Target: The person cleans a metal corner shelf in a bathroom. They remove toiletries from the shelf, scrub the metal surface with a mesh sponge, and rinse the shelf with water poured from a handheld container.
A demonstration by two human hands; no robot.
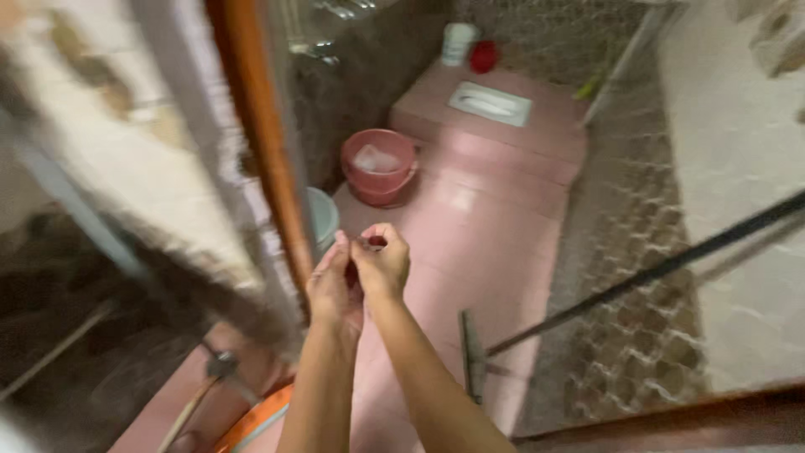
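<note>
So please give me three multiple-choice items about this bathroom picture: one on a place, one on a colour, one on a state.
1. Where does the pink bucket stand?
A. on the raised step
B. on the floor below the step
C. outside the door

2. What colour are the floor tiles?
A. pink
B. blue
C. black

3. How are the left hand and right hand?
A. far apart
B. together, pinching something small
C. gripping the long-handled wiper

Answers: 1 B, it sits below the step edge; 2 A, the tiles are pink; 3 B, the fingers meet.
</note>
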